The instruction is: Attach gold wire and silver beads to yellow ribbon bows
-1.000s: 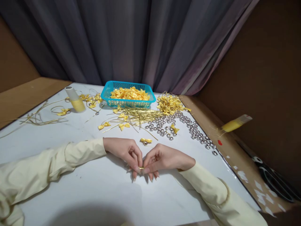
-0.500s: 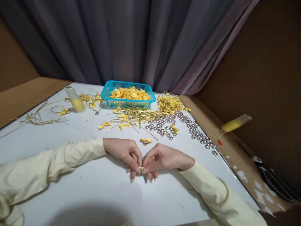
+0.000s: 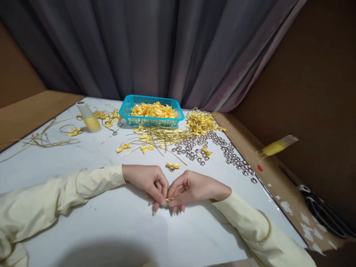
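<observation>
My left hand (image 3: 150, 182) and my right hand (image 3: 191, 188) meet fingertip to fingertip over the white tabletop. Between both thumbs and forefingers a short stretch of gold cord (image 3: 168, 200) is pinched; most of it is hidden by my fingers. A thin strand runs out under my right wrist. Just beyond my hands lies a yellow ribbon bow (image 3: 172, 165) with a silver bell-like bead (image 3: 171, 168) at it. Farther off are several loose bows (image 3: 147, 149) and a bundle of gold cords (image 3: 167, 136).
A blue basket (image 3: 152, 121) of yellow bows stands at the back. Beside it are a pile of corded bows (image 3: 200, 123) and scattered silver beads (image 3: 232, 155). A yellow-filled bottle (image 3: 90, 118) stands left; another bottle (image 3: 279, 145) and black scissors (image 3: 324, 215) lie right.
Both hands stay together, with slight finger shifts. The gold cord between the fingertips now looks looped or crossed, where before it showed as a straight short piece.
</observation>
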`<state>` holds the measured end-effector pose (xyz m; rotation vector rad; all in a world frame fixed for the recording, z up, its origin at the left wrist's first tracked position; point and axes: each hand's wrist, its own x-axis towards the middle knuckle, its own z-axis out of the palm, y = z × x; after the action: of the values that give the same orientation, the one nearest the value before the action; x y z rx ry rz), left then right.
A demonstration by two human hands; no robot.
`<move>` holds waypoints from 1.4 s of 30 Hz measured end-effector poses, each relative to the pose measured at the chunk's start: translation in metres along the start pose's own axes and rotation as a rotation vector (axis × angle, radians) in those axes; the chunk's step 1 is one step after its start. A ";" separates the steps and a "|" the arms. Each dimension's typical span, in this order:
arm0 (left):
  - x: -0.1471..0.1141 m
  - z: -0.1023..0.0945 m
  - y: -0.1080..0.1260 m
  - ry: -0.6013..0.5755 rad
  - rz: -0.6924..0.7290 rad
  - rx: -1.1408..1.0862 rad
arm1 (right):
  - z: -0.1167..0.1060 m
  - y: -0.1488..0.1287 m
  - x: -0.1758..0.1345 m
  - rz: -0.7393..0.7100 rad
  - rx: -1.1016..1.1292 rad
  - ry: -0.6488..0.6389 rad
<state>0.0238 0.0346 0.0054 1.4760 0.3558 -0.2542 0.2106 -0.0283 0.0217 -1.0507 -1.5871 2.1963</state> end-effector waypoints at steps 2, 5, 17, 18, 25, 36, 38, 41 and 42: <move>0.000 0.000 0.000 0.001 -0.017 -0.005 | 0.000 -0.001 0.000 0.005 -0.003 -0.001; 0.000 0.000 -0.001 0.009 -0.034 -0.032 | 0.001 -0.003 -0.001 0.016 -0.017 0.022; -0.001 -0.002 0.000 0.022 -0.041 -0.092 | -0.001 -0.002 -0.003 0.000 -0.034 0.050; -0.001 -0.002 0.000 0.020 -0.040 -0.094 | -0.001 -0.002 -0.003 0.002 -0.033 0.051; -0.001 -0.002 -0.001 0.015 -0.026 -0.120 | 0.000 0.000 -0.001 0.019 -0.036 0.034; -0.001 -0.002 -0.002 -0.006 -0.002 -0.127 | 0.000 0.002 0.001 0.038 -0.039 0.018; -0.001 -0.002 -0.002 -0.004 0.008 -0.121 | 0.000 0.001 0.001 0.040 -0.046 0.023; -0.002 -0.002 -0.002 -0.007 0.019 -0.121 | 0.001 0.000 0.000 0.043 -0.055 0.033; -0.002 -0.002 -0.002 -0.009 0.017 -0.127 | 0.001 0.000 0.000 0.048 -0.059 0.033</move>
<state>0.0212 0.0367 0.0043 1.3517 0.3458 -0.2207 0.2095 -0.0291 0.0220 -1.1467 -1.6379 2.1637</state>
